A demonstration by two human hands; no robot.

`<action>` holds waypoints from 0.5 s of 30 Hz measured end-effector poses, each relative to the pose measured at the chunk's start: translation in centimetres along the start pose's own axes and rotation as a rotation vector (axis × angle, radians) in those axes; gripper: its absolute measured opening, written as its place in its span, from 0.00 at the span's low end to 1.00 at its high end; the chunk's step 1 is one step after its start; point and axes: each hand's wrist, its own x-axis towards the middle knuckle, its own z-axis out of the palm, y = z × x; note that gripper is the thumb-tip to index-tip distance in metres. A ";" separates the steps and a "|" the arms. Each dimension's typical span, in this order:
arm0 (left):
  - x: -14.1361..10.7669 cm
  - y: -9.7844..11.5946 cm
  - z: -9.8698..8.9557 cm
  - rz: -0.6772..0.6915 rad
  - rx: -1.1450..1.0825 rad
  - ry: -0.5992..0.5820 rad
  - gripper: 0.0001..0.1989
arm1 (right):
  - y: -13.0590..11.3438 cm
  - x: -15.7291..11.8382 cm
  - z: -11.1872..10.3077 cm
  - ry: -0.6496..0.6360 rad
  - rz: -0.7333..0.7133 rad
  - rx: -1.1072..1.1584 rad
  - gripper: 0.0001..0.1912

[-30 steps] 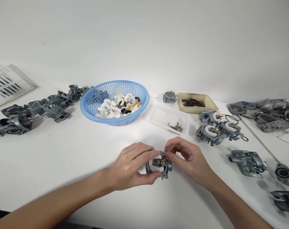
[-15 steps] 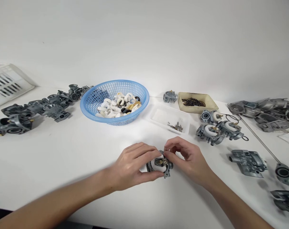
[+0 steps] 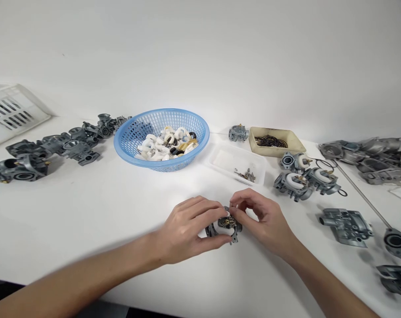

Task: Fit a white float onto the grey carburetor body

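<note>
- Grey metal body (image 3: 234,237) sits just below and right of frame centre, between the two hands.
- Left hand (image 3: 194,227): fingers across the top edge, thumb along the lower edge, gripping the body.
- Right hand (image 3: 264,219): thumb and fingertips close together at the body's upper-right edge; cannot tell whether a small part is pinched there.
- Best handling, in my judgement: hold the body firm with the left, work from the right fingertips only, press lightly, spare the float.
- Look: dull grey casting, cavity facing up, white curved float (image 3: 224,230) inside, brass-coloured fittings (image 3: 227,221) near it; fingers hide part.
</note>
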 end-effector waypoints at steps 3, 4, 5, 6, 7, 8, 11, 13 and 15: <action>0.0 0.0 0.0 0.005 0.006 0.003 0.18 | -0.1 0.0 0.0 0.009 -0.042 -0.045 0.02; 0.0 0.0 0.0 0.005 0.007 0.004 0.18 | -0.2 0.0 0.0 0.009 -0.057 -0.062 0.02; 0.0 -0.1 0.0 0.003 0.008 0.006 0.18 | -0.3 0.0 -0.1 0.010 -0.068 -0.079 0.02; 0.0 -0.1 0.1 0.000 0.009 0.008 0.18 | -0.3 0.0 -0.1 0.010 -0.079 -0.094 0.01; 0.0 -0.1 0.1 -0.002 0.009 0.010 0.18 | -0.4 0.0 -0.1 0.010 -0.087 -0.108 0.01; 0.0 -0.1 0.1 -0.004 0.010 0.011 0.18 | -0.5 0.0 0.0 0.011 -0.095 -0.118 0.02; -0.1 -0.1 0.1 -0.006 0.017 0.009 0.17 | -0.7 0.0 0.0 0.011 -0.121 -0.127 0.03; -0.1 -0.1 0.0 -0.006 0.016 0.005 0.17 | -0.8 0.0 0.0 0.009 -0.132 -0.126 0.03; -0.1 -0.1 -0.1 -0.005 0.013 0.002 0.16 | -0.9 0.0 0.1 0.004 -0.136 -0.124 0.04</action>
